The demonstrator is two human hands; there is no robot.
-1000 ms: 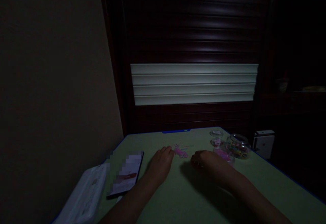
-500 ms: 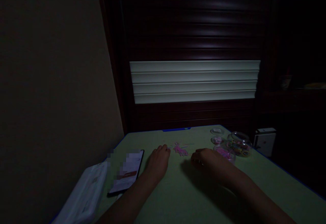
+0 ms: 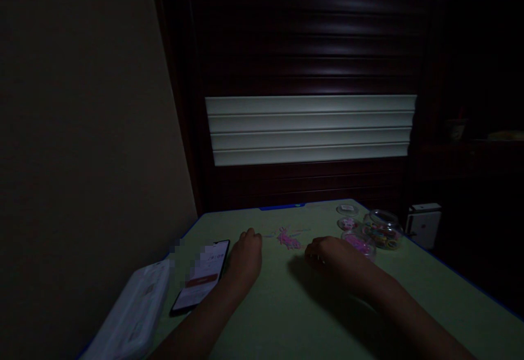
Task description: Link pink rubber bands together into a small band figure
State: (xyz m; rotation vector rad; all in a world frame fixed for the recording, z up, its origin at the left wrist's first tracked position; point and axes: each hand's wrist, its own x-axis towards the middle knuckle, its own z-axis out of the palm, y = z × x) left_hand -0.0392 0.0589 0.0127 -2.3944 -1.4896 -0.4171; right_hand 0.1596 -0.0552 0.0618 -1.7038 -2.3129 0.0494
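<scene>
A small pile of thin pink and purple pieces (image 3: 289, 239) lies on the green table (image 3: 270, 305) between my hands. My left hand (image 3: 248, 248) is left of the pile, beside the phone, its fingers curled; what they hold, if anything, is too dark to see. Right of the pile, my right hand (image 3: 321, 251) is bent down with its fingers closed round small pale bits too tiny to name. Just beyond it stands a clear round container (image 3: 359, 244) of pink and purple pieces, partly behind the wrist.
A lit phone (image 3: 200, 278) and a white case (image 3: 133, 311) lie at the left. At the right are a clear jar (image 3: 382, 230) of coloured bands, a small dish (image 3: 348, 224) and a clear lid (image 3: 347, 208). A wall rises at the left.
My left hand has drawn back leftward from the pile toward the phone, and its fingers have curled in more. My right hand has hardly moved. The view has shifted slightly.
</scene>
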